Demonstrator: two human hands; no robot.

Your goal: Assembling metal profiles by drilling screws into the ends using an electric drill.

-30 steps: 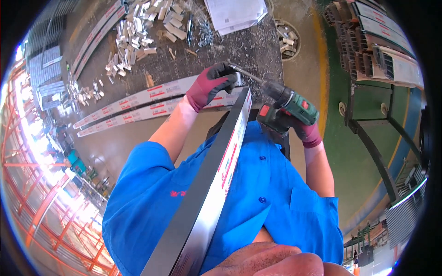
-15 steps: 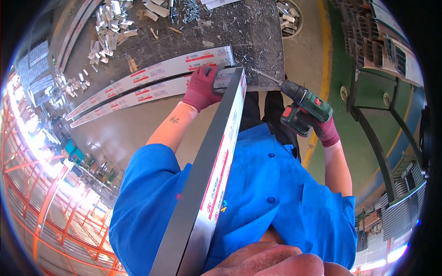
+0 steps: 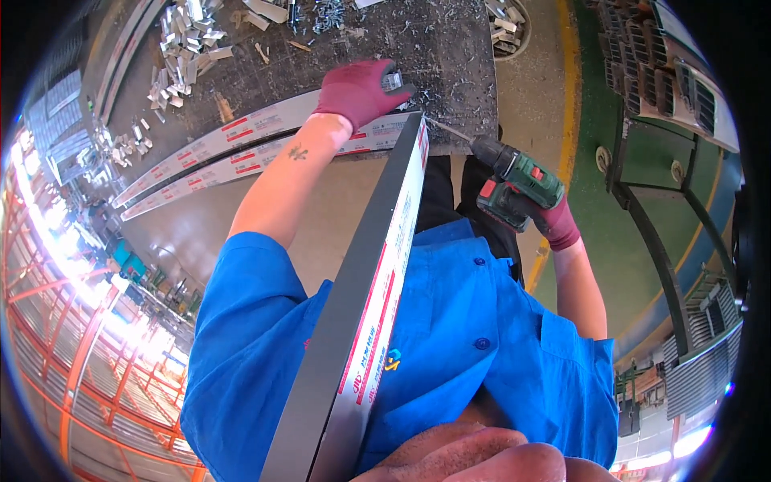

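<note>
Left hand (image 3: pixel 357 90) upper centre pinches a small metal bracket (image 3: pixel 392 80) at the long profile (image 3: pixel 377 265) end to steady it, right hand (image 3: pixel 554 221) fully wrapped round green drill (image 3: pixel 518 181), bit at that joint

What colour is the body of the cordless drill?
Green with red accents and a black base, on the cordless drill in the right hand; the head view shows it.

Long profile (image 3: pixel 377 281) splits space between hands; metal offcuts (image 3: pixel 185 40) crowd bench (image 3: pixel 450 56).
</note>
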